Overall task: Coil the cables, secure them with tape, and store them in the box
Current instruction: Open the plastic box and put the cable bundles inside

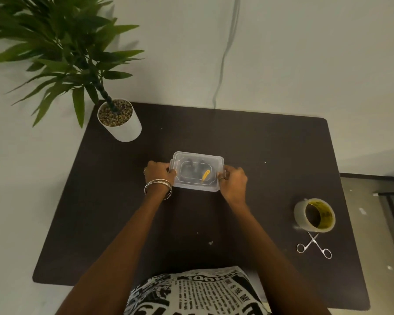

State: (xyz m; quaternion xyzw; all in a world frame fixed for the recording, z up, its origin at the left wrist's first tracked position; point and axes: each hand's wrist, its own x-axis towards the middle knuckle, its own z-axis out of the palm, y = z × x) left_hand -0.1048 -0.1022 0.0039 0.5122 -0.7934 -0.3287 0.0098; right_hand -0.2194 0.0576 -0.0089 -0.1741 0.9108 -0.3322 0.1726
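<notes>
Clear plastic box [197, 171] with its lid [195, 165] on, lying at mid-bench, long axis running left to right across the person's front. Dark coiled cables [191, 170] show dimly through the lid, with a yellow piece [205, 175] among them; how they are bound cannot be told. The left hand [159, 173] grasps the box's left short end, fingers curled over the lid edge; the right hand [233, 179] grasps the right short end likewise. The box thus lies directly between the two grips, each equally near, so that pressing the lid home would act downward at both ends at once. Judged from this arrangement, the task stands at its last step, closing the box. A roll of clear tape [314, 215] stands well apart to the right on the dark bench [259, 155], with small steel scissors [314, 245] just below it. A potted plant [118, 120] occupies the far left corner.
</notes>
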